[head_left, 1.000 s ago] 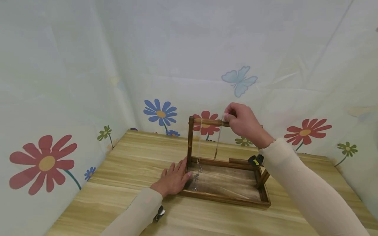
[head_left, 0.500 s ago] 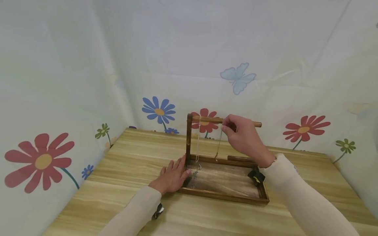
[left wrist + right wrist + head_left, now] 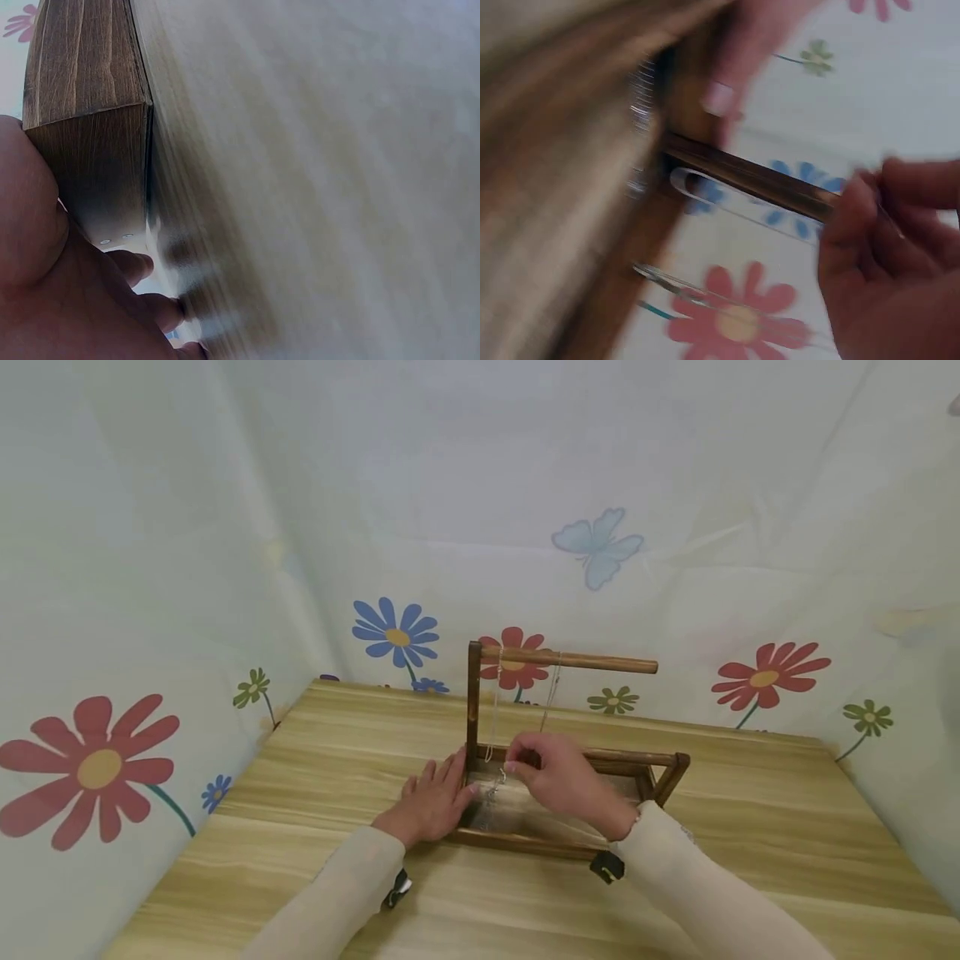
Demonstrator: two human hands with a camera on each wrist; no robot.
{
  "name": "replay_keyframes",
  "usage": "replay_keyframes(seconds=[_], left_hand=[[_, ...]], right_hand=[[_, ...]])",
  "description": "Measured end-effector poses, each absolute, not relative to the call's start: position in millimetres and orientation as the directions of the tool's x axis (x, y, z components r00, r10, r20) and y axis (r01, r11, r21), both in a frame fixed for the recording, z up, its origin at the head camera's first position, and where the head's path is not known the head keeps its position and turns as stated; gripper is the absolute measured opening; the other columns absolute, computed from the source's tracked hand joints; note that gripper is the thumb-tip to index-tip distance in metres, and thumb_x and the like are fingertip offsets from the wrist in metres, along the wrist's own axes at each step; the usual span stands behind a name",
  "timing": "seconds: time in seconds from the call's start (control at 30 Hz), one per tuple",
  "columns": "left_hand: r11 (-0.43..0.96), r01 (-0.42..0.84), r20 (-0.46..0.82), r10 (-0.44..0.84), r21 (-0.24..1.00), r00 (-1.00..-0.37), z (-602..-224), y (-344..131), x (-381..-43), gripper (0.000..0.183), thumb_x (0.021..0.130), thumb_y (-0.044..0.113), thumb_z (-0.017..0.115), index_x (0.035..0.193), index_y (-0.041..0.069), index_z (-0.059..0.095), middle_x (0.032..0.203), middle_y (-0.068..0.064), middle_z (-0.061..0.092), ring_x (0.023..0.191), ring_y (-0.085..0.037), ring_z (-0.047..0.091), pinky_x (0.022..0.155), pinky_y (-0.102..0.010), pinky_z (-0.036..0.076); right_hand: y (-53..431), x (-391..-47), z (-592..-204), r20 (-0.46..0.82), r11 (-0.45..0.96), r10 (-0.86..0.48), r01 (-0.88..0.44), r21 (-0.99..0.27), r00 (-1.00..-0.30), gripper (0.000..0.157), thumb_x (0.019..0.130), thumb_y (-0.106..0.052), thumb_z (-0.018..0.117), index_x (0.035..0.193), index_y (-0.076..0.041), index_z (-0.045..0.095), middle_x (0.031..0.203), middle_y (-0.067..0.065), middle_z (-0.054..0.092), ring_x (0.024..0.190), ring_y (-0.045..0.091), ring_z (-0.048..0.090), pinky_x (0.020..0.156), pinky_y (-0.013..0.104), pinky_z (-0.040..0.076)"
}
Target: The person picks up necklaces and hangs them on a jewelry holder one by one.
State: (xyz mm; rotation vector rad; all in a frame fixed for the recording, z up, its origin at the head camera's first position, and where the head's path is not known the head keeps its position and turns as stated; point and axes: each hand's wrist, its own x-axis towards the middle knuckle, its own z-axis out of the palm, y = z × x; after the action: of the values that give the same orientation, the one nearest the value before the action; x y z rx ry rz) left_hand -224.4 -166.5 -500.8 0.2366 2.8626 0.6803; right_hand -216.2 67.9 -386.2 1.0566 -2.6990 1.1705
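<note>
A brown wooden jewelry stand has a tray [image 3: 525, 842], a left post [image 3: 473, 702] and a bar [image 3: 607, 662] on top. Two thin necklaces hang from the bar: a pale one [image 3: 497, 710] near the post and another [image 3: 551, 693] to its right. More silvery chain [image 3: 491, 795] lies at the tray's left end, also visible as a blurred chain [image 3: 639, 105] in the right wrist view. My left hand [image 3: 431, 802] rests with extended fingers against the tray's left end. My right hand [image 3: 562, 781] hovers over the tray, fingers bent, fingertips close to the silvery chain; nothing shows between them.
The stand is on a wood-grain table [image 3: 300, 877]. A shorter wooden rail [image 3: 637, 757] runs at the tray's right side, behind my right wrist. Behind the table hangs a white backdrop [image 3: 450, 485] printed with flowers and a butterfly.
My right hand has left the necklace on the bar and moved down and left over the tray. That necklace now hangs freely. The left hand stays at the tray's end.
</note>
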Motion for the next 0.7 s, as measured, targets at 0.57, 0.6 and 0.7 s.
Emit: replay_keyframes(seconds=[0.57,0.6,0.7], left_hand=[[0.890,0.123,-0.135,0.201,0.439,-0.970,-503.5,-169.2,-227.1,0.072,0.111,0.057,0.029,0.170,0.025,0.003,0.176,-0.007,0.019,0.162,-0.047,0.012,0.126,-0.071,0.013],[0.889,0.119,-0.142,0.200,0.442,-0.969,-502.8,-169.3,-226.7,0.072,0.111,0.057,0.029,0.170,0.025,0.002,0.177,-0.007,0.018,0.162,-0.046,0.012,0.126,-0.071,0.013],[0.889,0.109,-0.157,0.197,0.444,-0.968,-500.5,-169.4,-225.1,0.072,0.111,0.057,0.028,0.170,0.025,0.002,0.177,-0.006,0.018,0.162,-0.045,0.011,0.126,-0.071,0.011]], right_hand=[[37.2,-244.3,-455.4,0.015,0.452,-0.858,-0.767,-0.456,-0.514,0.011,0.090,-0.002,0.076,0.086,-0.013,0.075,0.082,-0.002,0.076,0.073,0.002,0.065,0.069,0.019,0.053],[36.3,-245.7,-456.1,0.001,0.454,-0.862,-0.773,-0.444,-0.507,0.013,0.090,-0.001,0.076,0.085,-0.013,0.074,0.082,-0.003,0.075,0.073,0.002,0.064,0.069,0.019,0.052],[33.2,-247.5,-457.5,-0.045,0.464,-0.871,-0.787,-0.407,-0.490,0.018,0.091,0.002,0.072,0.082,-0.014,0.071,0.078,-0.006,0.069,0.070,0.002,0.056,0.069,0.020,0.048]])
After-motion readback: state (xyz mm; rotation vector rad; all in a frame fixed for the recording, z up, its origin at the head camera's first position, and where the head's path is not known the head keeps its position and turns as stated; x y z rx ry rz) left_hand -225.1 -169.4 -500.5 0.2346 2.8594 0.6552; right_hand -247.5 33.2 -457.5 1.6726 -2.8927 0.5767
